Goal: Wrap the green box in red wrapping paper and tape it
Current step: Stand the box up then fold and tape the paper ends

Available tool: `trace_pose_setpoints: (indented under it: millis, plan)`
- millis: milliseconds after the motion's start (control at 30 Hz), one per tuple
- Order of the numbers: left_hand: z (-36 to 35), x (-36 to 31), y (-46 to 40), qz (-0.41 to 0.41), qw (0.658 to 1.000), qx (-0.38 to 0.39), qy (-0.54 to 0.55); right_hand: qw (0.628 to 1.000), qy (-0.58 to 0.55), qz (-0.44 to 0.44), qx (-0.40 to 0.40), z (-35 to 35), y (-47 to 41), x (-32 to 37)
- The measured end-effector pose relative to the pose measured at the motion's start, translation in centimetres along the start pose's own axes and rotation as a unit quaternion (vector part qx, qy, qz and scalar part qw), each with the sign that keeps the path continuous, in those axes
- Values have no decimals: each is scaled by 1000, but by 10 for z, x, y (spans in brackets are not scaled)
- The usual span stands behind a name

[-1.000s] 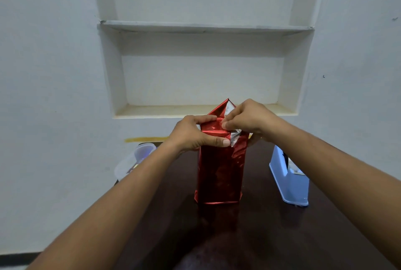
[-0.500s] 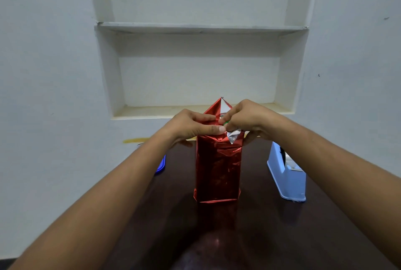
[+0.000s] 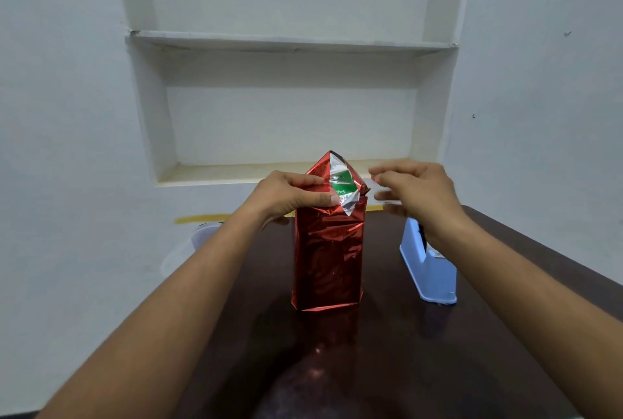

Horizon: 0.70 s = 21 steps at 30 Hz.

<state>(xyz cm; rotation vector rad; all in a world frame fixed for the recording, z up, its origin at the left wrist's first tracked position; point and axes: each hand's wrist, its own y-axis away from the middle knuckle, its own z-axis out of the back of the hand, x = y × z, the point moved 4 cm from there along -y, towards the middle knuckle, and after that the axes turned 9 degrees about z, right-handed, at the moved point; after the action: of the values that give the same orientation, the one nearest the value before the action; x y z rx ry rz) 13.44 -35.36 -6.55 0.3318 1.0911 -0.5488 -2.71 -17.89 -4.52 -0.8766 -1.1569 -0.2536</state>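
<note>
The green box (image 3: 344,184) stands upright on the dark table (image 3: 421,351), wrapped in shiny red wrapping paper (image 3: 327,257). Only a green patch shows at the top, between loose flaps with a silver inner side. My left hand (image 3: 290,194) presses the folded left flap against the box top. To the right of the box top, clear of the paper, my right hand (image 3: 418,193) is blurred, with its fingers apart. I see nothing firmly held in it.
A light blue tape dispenser (image 3: 428,273) stands on the table right of the box, under my right wrist. A clear plastic container (image 3: 188,250) sits at the table's left edge. A white wall niche with a shelf (image 3: 286,41) is behind.
My right hand has let go of the top flaps and moved right, away from the box. The flaps sprang open and the green box top shows. My left hand stays on its flap.
</note>
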Motion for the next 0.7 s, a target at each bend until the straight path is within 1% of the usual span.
trace_pose_setpoints:
  millis: [100,167,200,267,300,333,367,400,467,500,567,700]
  plan:
    - [-6,-3,2,-2,1000,0,10,997,60,-50,-8,13,10,-28]
    - [-11,-6,3,-1,1000,1,11,986,155,-53,-25,25,9,-50]
    - [-12,-7,3,-2,1000,2,12,975,212,-57,-38,33,7,-60]
    - [-13,-7,3,-2,1000,7,15,940,324,-87,-58,52,3,-78]
    - [-15,-7,2,-3,1000,9,17,919,374,-114,-52,64,2,-88]
    - [-14,-6,1,-5,1000,8,17,904,399,-149,-35,71,0,-97]
    - [-14,-5,0,-7,1000,7,16,899,396,-186,-19,77,-2,-107]
    - [-14,-4,-1,-7,1000,7,17,905,358,-232,-6,80,0,-114]
    - [-13,-3,-2,-10,1000,8,21,919,234,-316,15,78,5,-124]
    - [-13,-3,-2,-12,1000,9,22,919,191,-345,22,77,6,-126]
    - [-13,-3,-1,-12,1000,12,22,916,147,-371,26,78,4,-130]
    - [-12,-3,1,-10,1000,12,19,920,71,-386,9,77,-4,-133]
